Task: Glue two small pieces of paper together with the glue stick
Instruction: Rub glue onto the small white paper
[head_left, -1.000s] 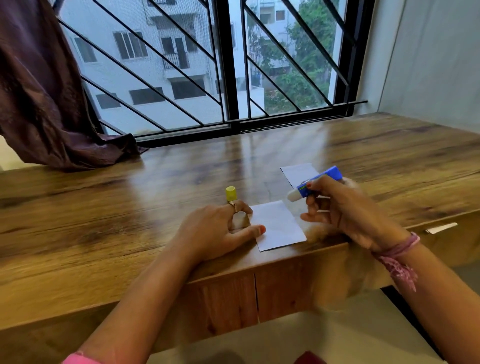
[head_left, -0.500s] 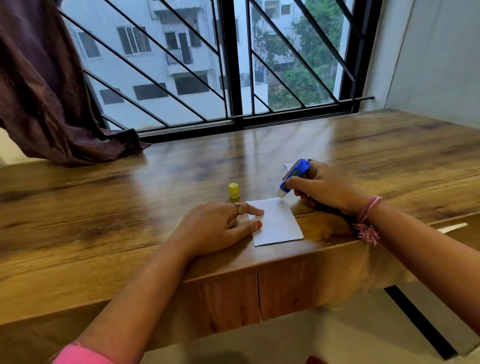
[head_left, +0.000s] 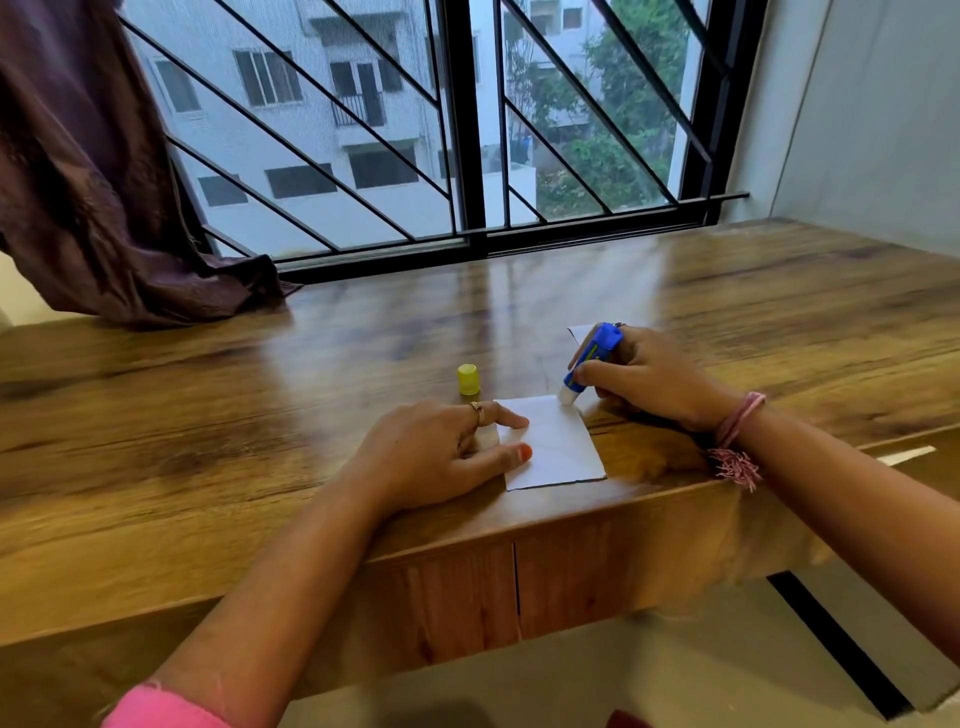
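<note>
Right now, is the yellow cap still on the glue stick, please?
No, the yellow cap stands alone on the desk, apart from the glue stick.

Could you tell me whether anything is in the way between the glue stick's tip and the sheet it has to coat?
Nothing visible is. The glue stick, gripped by the right hand, has its white tip at the near paper's far right corner. The left hand rests on the paper's left edge, and the yellow cap stands off to the left.
</note>
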